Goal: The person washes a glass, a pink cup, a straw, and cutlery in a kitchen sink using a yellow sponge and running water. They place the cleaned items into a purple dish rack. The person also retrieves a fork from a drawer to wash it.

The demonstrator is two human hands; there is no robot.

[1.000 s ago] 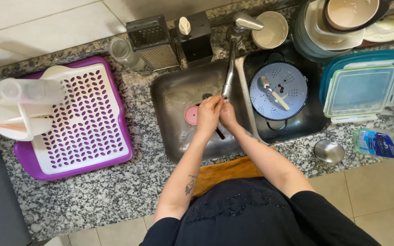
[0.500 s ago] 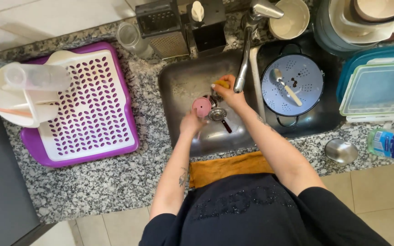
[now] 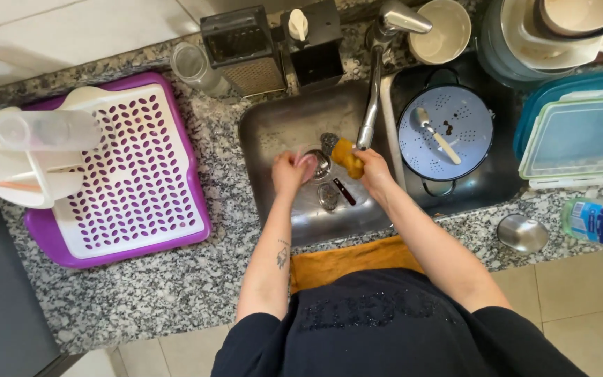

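A: Far left first. White cup holder [image 3: 19,171] with a clear tumbler [image 3: 50,129] lying across it, then the purple drying tray [image 3: 130,174] with its white perforated insert, on the speckled granite counter [image 3: 155,293].

B: Behind that?

A: A glass jar [image 3: 191,66], a box grater [image 3: 242,49], a dark soap dispenser [image 3: 315,42], all against the back edge.

B: Now the steel sink [image 3: 273,129].

A: Left hand [image 3: 289,173] sits low in the basin, fingers curled shut around a small pink piece [image 3: 307,161]. Only a sliver of pink shows past the fingertips, so its shape cannot be told. A round metal strainer [image 3: 321,165] is just beside that hand, touching or nearly; another drain fitting [image 3: 328,197] and a dark-handled utensil [image 3: 344,190] lie on the basin floor below.

B: The other hand?

A: Right hand [image 3: 371,171], under the tap [image 3: 378,77], fingers clamped on a yellow sponge [image 3: 348,157]. The sponge sticks out to the left of the fingers, toward the strainer, looks squeezed and folded.

B: Further right?

A: Blue-white colander lid [image 3: 444,132] with a spoon [image 3: 437,136] on it in the second basin, a cream bowl [image 3: 444,31] behind, stacked dishes [image 3: 560,35], teal-rimmed containers [image 3: 577,132], a small steel lid [image 3: 521,234], a blue bottle [image 3: 598,223]. An orange cloth [image 3: 347,262] hangs at the counter's front edge.
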